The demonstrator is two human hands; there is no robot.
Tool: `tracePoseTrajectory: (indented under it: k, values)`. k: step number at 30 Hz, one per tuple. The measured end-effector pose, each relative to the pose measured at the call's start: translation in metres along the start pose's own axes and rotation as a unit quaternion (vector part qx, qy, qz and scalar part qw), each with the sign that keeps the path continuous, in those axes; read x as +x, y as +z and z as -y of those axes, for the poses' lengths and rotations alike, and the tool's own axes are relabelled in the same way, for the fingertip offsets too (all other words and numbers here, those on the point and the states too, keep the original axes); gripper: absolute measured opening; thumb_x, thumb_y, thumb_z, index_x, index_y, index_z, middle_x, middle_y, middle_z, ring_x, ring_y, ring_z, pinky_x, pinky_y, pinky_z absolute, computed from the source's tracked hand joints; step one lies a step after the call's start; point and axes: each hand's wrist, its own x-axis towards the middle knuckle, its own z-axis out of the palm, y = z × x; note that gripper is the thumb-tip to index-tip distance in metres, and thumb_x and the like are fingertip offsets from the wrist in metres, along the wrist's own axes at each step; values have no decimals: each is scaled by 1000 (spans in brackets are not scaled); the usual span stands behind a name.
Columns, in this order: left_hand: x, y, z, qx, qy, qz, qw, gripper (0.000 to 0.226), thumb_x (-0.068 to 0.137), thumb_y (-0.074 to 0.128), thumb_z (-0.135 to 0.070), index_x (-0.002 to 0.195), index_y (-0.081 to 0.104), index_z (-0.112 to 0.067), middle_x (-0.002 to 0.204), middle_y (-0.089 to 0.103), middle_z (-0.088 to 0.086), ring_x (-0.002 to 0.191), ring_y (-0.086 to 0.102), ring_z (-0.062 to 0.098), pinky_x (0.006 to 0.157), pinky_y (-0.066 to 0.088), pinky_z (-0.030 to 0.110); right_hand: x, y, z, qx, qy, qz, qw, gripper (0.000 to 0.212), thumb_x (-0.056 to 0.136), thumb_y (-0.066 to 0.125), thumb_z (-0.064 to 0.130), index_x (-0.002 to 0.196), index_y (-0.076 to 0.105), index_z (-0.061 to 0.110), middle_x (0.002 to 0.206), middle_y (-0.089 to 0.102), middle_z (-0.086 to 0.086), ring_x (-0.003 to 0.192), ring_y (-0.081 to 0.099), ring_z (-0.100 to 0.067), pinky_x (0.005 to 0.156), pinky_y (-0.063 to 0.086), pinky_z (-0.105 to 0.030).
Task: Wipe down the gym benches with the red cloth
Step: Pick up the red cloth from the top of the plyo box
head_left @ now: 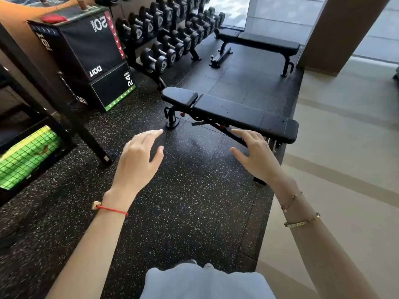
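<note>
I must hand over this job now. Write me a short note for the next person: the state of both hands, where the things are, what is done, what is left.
Left hand: open, empty, held above the speckled black rubber floor.
Right hand: open, empty, close in front of the near black padded bench.
Small red cloth: on top of the black plyo box, far left, out of hand.
Second black flat bench: further back, beside the dumbbell rack.
Done: no wiping is visible.
Left: fetch the cloth, wipe both benches.
</note>
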Motion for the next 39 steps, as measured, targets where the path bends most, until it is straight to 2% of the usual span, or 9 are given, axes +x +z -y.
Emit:
tracePoseTrajectory:
  k: [9,13,17,23,26,29,33,39]
  values:
    - [1,19,9,-2,-49,-2,999,42,99,55,-21,140,53,-13,139,58,6,131,51,20,114,40,44,34,19,-14,13,-14,34,999,51,95,60,31,142,46,19,143,50,0,139,36,-17,116,26,-36]
    - [15,27,27,6,-74,-3,997,42,99,55,-21,140,53,-13,140,57,5,132,50,19,115,38,41,69,40,-13,34,-20,60,997,49,95,59,33,142,46,22,143,50,1,138,37,-17,116,30,-43]
    - [39,39,51,5,-102,7,995,42,100,53,-22,141,52,-14,140,57,4,132,50,18,115,38,41,113,65,-12,35,-25,87,995,49,96,57,34,142,45,23,143,49,2,139,35,-17,116,30,-43]
    - [103,50,104,1,-137,0,991,41,100,54,-21,140,53,-13,139,57,3,131,50,18,116,36,38,212,102,-2,32,-46,112,992,48,96,57,32,142,45,21,145,48,2,139,35,-16,117,27,-37]
    - [146,46,137,-11,-157,-4,988,41,100,54,-21,141,52,-14,141,56,3,133,48,17,116,38,43,274,116,10,31,-57,118,991,48,97,56,34,142,45,22,145,48,3,139,34,-15,116,27,-36]
    - [189,41,172,-14,-163,-17,986,42,100,54,-21,141,52,-14,141,56,2,134,48,17,115,39,45,335,131,23,40,-69,111,991,46,97,55,34,141,45,25,144,49,3,138,35,-16,116,28,-38]
    - [241,37,217,-8,-177,-23,984,41,100,54,-21,141,52,-15,141,56,0,133,47,15,116,37,38,406,152,38,49,-80,117,989,47,97,57,32,141,46,23,144,49,2,138,36,-17,117,29,-42]
    - [308,36,275,-6,-200,-18,980,42,100,53,-21,141,52,-15,141,56,1,134,47,16,115,38,42,499,186,50,50,-85,139,985,47,96,57,31,141,46,22,143,50,1,138,37,-19,115,31,-42]
